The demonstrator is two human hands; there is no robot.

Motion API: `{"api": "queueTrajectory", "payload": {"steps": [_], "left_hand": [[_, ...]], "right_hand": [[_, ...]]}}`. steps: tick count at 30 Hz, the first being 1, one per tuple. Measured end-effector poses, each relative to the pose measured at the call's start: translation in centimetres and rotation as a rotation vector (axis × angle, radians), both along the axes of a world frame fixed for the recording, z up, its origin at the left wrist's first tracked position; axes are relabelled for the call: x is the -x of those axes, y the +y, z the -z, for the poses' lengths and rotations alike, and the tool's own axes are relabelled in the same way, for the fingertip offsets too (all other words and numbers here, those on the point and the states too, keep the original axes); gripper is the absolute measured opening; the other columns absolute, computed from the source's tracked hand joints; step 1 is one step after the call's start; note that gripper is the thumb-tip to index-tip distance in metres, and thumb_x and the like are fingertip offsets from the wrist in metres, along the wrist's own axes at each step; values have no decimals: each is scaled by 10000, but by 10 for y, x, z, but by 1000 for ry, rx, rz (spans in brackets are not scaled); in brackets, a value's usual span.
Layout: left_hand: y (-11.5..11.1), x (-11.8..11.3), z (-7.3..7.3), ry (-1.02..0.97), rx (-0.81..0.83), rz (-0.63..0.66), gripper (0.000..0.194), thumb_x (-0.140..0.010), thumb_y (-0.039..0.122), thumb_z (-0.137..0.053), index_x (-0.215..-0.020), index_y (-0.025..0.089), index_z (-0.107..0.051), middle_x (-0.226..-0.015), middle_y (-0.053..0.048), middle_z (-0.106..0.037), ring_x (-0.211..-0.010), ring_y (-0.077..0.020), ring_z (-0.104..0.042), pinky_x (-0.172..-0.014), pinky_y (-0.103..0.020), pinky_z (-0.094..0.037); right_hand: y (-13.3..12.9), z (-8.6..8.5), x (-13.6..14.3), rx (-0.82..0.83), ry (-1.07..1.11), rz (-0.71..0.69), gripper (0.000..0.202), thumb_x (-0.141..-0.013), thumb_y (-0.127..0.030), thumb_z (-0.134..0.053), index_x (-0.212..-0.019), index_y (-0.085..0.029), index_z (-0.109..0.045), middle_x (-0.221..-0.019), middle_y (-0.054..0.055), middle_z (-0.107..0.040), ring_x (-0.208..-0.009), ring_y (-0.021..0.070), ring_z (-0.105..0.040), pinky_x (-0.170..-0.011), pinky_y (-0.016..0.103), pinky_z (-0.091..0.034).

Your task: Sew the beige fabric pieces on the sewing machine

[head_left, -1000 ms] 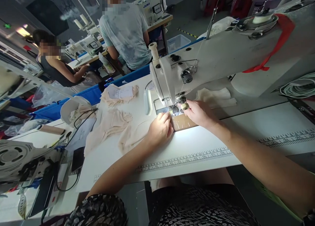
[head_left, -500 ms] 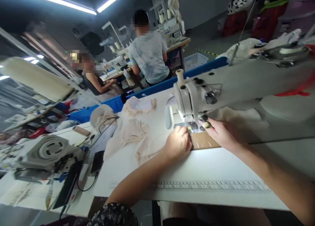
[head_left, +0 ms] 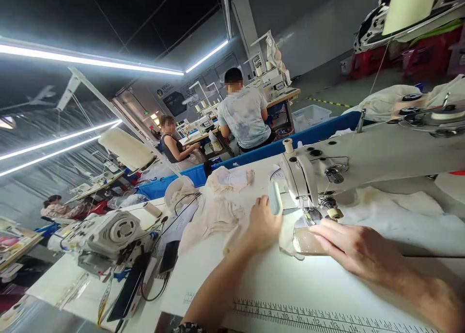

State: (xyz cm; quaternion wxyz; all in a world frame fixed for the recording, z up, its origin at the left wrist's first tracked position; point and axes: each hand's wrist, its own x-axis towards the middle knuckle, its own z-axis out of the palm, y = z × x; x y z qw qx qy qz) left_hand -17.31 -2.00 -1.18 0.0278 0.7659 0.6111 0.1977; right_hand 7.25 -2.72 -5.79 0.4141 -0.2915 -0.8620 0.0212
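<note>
A white sewing machine head (head_left: 300, 175) stands over the table, its needle and presser foot (head_left: 310, 216) lit by a small lamp. Beneath and left of the foot lies a small cream fabric piece (head_left: 288, 234), beside a shiny brownish plate (head_left: 308, 241). My left hand (head_left: 264, 224) rests left of this piece with its fingers apart, close to a pale rounded guard (head_left: 275, 200). Just right of the needle, my right hand (head_left: 350, 243) has its fingers together with the tips at the plate; whatever they pinch is hidden.
Cream garment pieces (head_left: 218, 217) lie left of my left hand. A second machine with a motor (head_left: 119, 236), a phone (head_left: 169, 256) and cables stand further left. A printed ruler (head_left: 290, 318) runs along the front edge. Behind a blue cloth trough (head_left: 250, 158), two people sit at machines.
My left hand has moved from the needle area to the left and opened. My right hand has shifted down from the round knob to the plate. The head view has tilted upward.
</note>
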Motion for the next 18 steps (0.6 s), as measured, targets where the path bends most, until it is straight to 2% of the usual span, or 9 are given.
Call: {"api": "queueTrajectory", "payload": {"steps": [2,5,9,11,13,15,18], "left_hand": [[-1,3,-10,48,115,-131,245,-981,304,-580,-1178,208,-688,-1170,-139,-748,-1103,-322,-701,-994,-429,-544],[-2,6,-14,36,312,-152,212,-985,326,-547,-1076,214,-703,-1001,-77,-770,-959,-282,-707,-903,-377,-520],[-12,23,-4,-180,438,-46,166,-956,304,-568,-849,209,-653,-763,-7,-705,-754,-192,-648,-730,-288,-460],[-27,43,4,-370,513,54,229,-979,363,-574,-828,201,-633,-642,22,-634,-639,-157,-592,-679,-268,-441],[-52,68,10,-520,598,94,295,-991,454,-601,-867,190,-650,-594,36,-596,-564,-133,-540,-631,-256,-421],[-83,95,15,-608,648,60,364,-983,535,-638,-923,177,-669,-599,33,-591,-535,-121,-514,-573,-242,-375],[-135,134,16,-735,656,-17,451,-979,622,-650,-953,172,-660,-574,45,-542,-487,-106,-464,-505,-227,-280]], "right_hand": [[-6,-5,9,-37,-100,-66,284,-1041,-234,-507,-1223,-298,-715,-1063,45,-779,-837,228,-741,-677,343,-571],[-19,-12,24,-81,-245,-153,465,-937,-233,-645,-1402,-226,-643,-1292,105,-738,-1041,275,-713,-782,387,-596],[-52,-16,43,-76,-308,-151,723,-808,-414,-842,-1439,-145,-616,-1323,153,-722,-1052,314,-681,-829,437,-600],[-72,-13,51,-95,-266,-141,789,-786,-550,-858,-1427,-152,-627,-1348,160,-716,-1097,329,-671,-889,461,-590],[-90,-7,58,-132,-216,-131,815,-768,-621,-847,-1402,-152,-641,-1328,162,-723,-1115,335,-664,-911,469,-578],[-105,-2,64,-182,-166,-99,714,-773,-558,-844,-1331,-147,-670,-1249,155,-746,-1052,320,-671,-864,449,-574],[-122,4,72,-211,-95,-64,257,-822,-212,-751,-1074,-196,-704,-1029,91,-764,-830,245,-656,-703,371,-524]]}}
